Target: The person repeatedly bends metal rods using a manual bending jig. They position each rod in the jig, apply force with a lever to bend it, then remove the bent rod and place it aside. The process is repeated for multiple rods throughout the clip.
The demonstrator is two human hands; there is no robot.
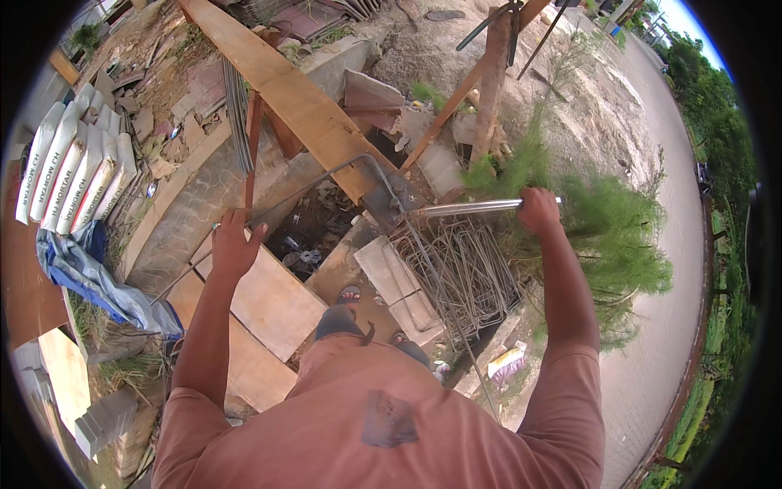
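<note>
A thin steel rod (314, 181) runs from the left across the near end of a long wooden plank (285, 96), where it is bent. My left hand (235, 246) is closed around its left stretch, with the thumb apart from the fingers. My right hand (538, 212) grips a silvery metal pipe (468, 209), held roughly level, whose inner end meets the bent rod at a dark metal plate (381, 204) on the plank. Another stretch of rod slants down from there toward my right side. Below the pipe lies a heap of bent steel stirrups (468, 269).
A dark pit with litter (322, 224) opens below the plank, near my feet. Wooden boards (273, 297) lie at left, stacked white sacks (77, 167) farther left. A leafy green bush (607, 253) stands beside my right arm, a paved road (664, 269) beyond it. Wooden posts (491, 90) stand ahead.
</note>
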